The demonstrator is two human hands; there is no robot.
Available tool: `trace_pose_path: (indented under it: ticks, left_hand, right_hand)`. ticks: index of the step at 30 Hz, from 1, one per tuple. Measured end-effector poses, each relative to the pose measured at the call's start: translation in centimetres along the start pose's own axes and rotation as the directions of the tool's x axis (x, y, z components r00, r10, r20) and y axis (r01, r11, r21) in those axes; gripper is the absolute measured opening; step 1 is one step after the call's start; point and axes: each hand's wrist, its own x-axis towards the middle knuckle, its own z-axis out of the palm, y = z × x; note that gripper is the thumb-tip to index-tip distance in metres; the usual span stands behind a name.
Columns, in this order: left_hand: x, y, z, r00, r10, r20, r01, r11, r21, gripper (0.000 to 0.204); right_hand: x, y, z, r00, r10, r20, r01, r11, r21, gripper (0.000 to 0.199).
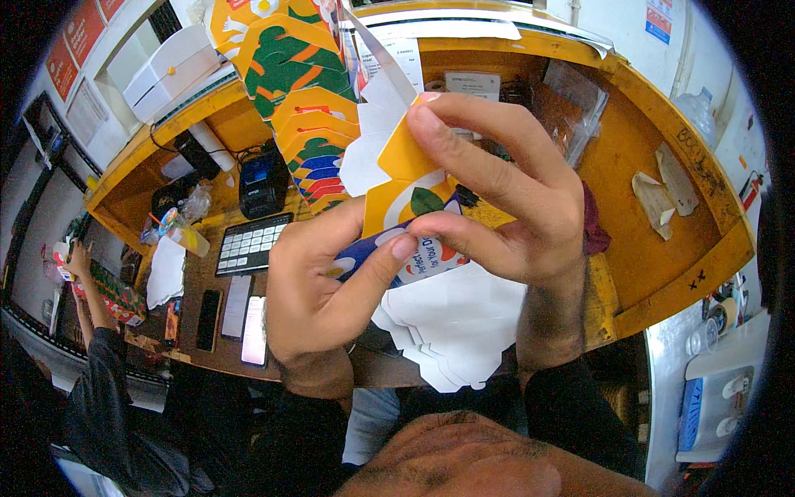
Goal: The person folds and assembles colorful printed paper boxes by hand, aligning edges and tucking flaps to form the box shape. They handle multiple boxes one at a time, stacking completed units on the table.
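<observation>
Close in front of me, both hands hold a printed food carton [407, 199] of yellow and blue card with white inner flaps, partly folded. My left hand [319, 286] grips its lower left side, the thumb pressed on the blue panel. My right hand [517, 186] has its fingertips on the raised yellow flap and its thumb against the lower panel. Below the carton lies a pile of flat white card blanks [464, 327]. Behind it, a long row of nested colourful cartons [302, 70] reaches toward the far left.
Three phones, one of them a black phone [209, 320], lie left on the brown desk, near a tablet [251, 243] and a black printer [263, 184]. A drink cup [192, 240] stands beyond. A yellow wooden ledge [671, 153] curves round the right. At far left, a person's hand [79, 258] holds a carton.
</observation>
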Motion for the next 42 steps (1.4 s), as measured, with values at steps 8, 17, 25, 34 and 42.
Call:
trace_pose_path:
  ticks: [8,17,25,34,42]
  left_hand:
    - [-0.3,0.5,-0.4,0.987,0.157,0.016,-0.157,0.969,0.191,0.022]
    - [0.0,-2.0,1.4,0.901,0.368,-0.230,-0.353,0.930,0.104,0.042]
    - [0.3,-0.6,0.3,0.909,0.382,-0.166,-0.336,0.908,0.252,0.037]
    - [0.1,-1.9,-1.1,0.918,0.367,-0.153,-0.359,0.930,0.079,0.026]
    - [0.8,-3.7,-1.5,0.913,0.360,-0.192,-0.405,0.749,-0.524,0.083]
  right_hand:
    - [0.6,-0.9,0.4,0.997,-0.079,0.018,0.080,0.996,-0.045,0.057]
    - [0.4,-1.3,0.7,0.987,-0.124,-0.106,0.118,0.991,-0.063,0.033]
    - [-0.2,-1.2,1.0,0.974,-0.132,-0.185,0.129,0.991,-0.029,0.032]
    - [-0.3,-1.1,0.7,0.983,-0.154,-0.102,0.139,0.980,-0.142,0.031]
    - [0.4,-2.3,1.7,0.987,-0.151,-0.054,0.146,0.986,-0.081,0.017]
